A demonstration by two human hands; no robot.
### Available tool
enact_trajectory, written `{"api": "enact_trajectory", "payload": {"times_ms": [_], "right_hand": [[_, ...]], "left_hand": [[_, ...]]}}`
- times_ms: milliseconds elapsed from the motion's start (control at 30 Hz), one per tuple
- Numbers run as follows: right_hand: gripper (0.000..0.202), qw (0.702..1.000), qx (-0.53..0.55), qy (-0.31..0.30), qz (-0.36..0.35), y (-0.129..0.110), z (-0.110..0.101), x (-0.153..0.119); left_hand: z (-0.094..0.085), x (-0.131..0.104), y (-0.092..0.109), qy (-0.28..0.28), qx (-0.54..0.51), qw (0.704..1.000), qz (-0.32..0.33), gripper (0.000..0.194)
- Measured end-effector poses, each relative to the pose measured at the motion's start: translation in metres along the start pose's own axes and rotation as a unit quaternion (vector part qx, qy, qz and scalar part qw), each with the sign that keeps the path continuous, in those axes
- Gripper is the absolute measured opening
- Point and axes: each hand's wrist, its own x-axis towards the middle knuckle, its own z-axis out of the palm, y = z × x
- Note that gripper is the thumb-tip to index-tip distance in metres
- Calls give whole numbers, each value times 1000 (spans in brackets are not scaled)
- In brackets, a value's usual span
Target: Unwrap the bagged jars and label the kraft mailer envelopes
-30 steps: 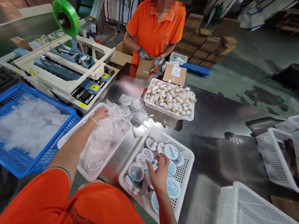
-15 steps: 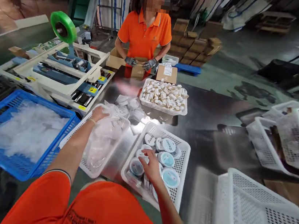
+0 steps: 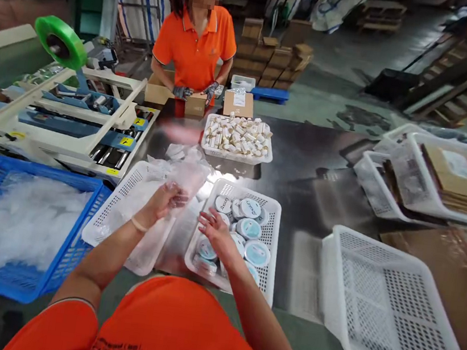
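My left hand (image 3: 164, 200) is closed on a translucent plastic bag (image 3: 193, 173), raised above a white basket (image 3: 100, 220) with more clear plastic bags inside. To its right, my right hand (image 3: 215, 231) hovers over the left part of another white basket (image 3: 275, 243). Its fingers are spread and I see nothing in them. Below it lie several round, flat tubs (image 3: 257, 253) with white and light blue lids, some with dark lettering. Part of the tubs is hidden by my right hand and forearm.
A blue crate (image 3: 6, 165) of clear plastic stands left, below a tape machine (image 3: 86, 144). Ahead, a white basket (image 3: 236, 156) holds small white-and-gold items. Across the metal table (image 3: 303, 167), a gloved co-worker (image 3: 199, 44) handles a carton (image 3: 195, 104). White baskets (image 3: 375, 308) stand right.
My left hand has lifted a plastic bag and moved right with it. My right hand has risen off the tubs and shifted left. The view has turned a little right.
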Motion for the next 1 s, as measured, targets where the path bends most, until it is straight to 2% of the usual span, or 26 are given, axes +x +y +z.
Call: {"api": "enact_trajectory", "payload": {"times_ms": [100,167,267,400,467,567,600,633,733,767,867,933,1000], "right_hand": [[63,996,70,-39,28,-2,13,10],[51,998,59,14,15,-4,10,14],[38,992,18,128,-6,-1,-6,14],[39,986,-45,162,-15,8,-21,9],[47,973,-88,208,-46,11,-19,6],[57,929,-170,300,-131,13,-8,2],[52,926,-187,294,-146,14,-3,1],[45,935,-190,261,-145,15,3,1],[35,984,-119,104,-84,22,18,4],[35,990,-91,80,-70,26,23,4],[33,992,-54,91,-65,42,35,4],[32,992,-66,89,-66,52,41,2],[30,988,-124,68,-54,55,40,1]], "left_hand": [[26,-21,-38,-24,-57,997,-44,55],[31,-29,-50,-14,-55,997,-54,61],[24,-32,-46,-7,6,998,-57,61],[11,-30,-28,-59,84,992,-78,56],[10,-30,-24,-40,117,991,-58,53],[15,-33,-29,14,194,981,20,43],[19,-34,-33,21,227,973,46,40],[23,-37,-37,21,261,963,67,37],[31,-46,-51,-2,345,934,99,34],[32,-49,-56,-16,355,930,97,39],[29,-57,-70,-30,339,935,101,51],[21,-58,-76,12,331,935,129,41],[13,-56,-76,43,333,929,155,23]]}}
